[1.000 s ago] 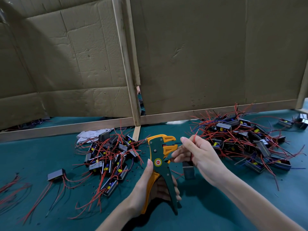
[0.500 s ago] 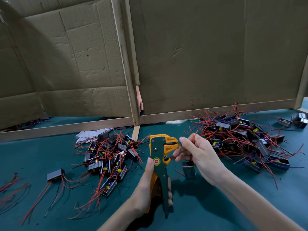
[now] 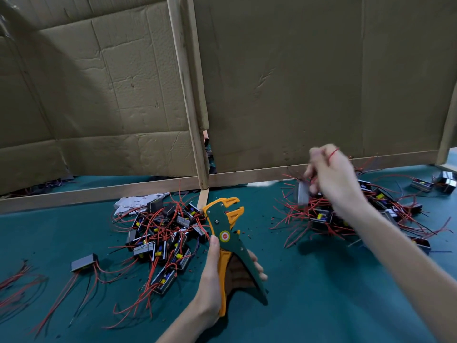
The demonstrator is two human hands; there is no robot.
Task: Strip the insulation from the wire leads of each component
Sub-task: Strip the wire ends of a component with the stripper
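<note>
My left hand grips the handles of a green and orange wire stripper, held upright with its jaws apart and nothing in them. My right hand, blurred by motion, is raised over the right pile and pinches the red wire leads of a small grey component that dangles below its fingers. A second pile of black components with red leads lies on the green table to the left of the stripper.
Cardboard panels on wooden frames wall off the back of the table. A single component and loose red wires lie at the left. White crumpled paper sits behind the left pile. Two more components lie far right.
My right hand has pulled the component away from the stripper's jaws, up and to the right over the right pile. The stripper's handles have spread apart again.
</note>
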